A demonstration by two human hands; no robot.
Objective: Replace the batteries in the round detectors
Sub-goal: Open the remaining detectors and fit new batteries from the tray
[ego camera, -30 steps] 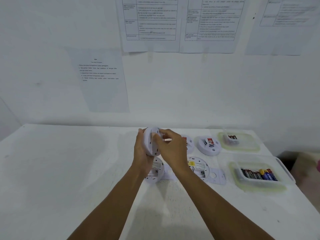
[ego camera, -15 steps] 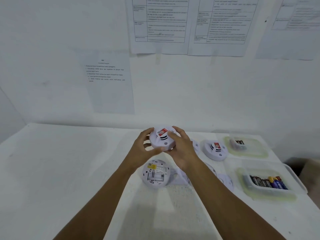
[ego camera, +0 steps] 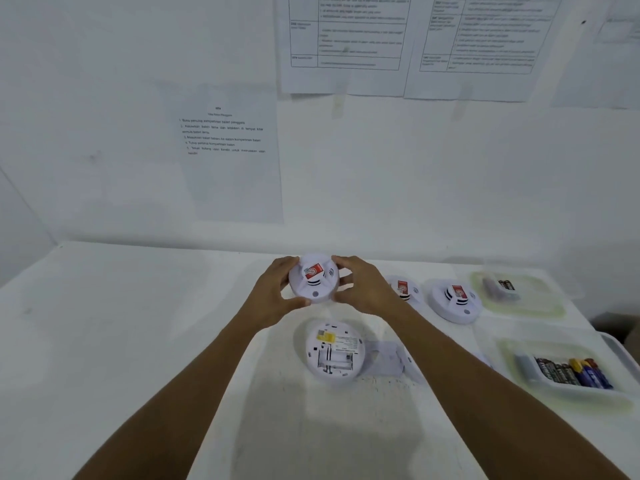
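Detector [ego camera: 313,280]: red-labelled face pointed up toward the wearer.
Left hand [ego camera: 273,289]: fingers [ego camera: 289,262] curled round its rim at 9 o'clock.
Right hand [ego camera: 363,289]: fingers gripped the rim at 3 o'clock.

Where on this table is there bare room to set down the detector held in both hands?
The widest bare stretch of table runs left of the left hand and the upturned detector. The near strip between the forearms is bare too. Right of the right hand it is crowded: two detectors, a loose cover, two battery trays.

White detector [ego camera: 313,280] aloft face-up, open detector [ego camera: 334,356] upside-down
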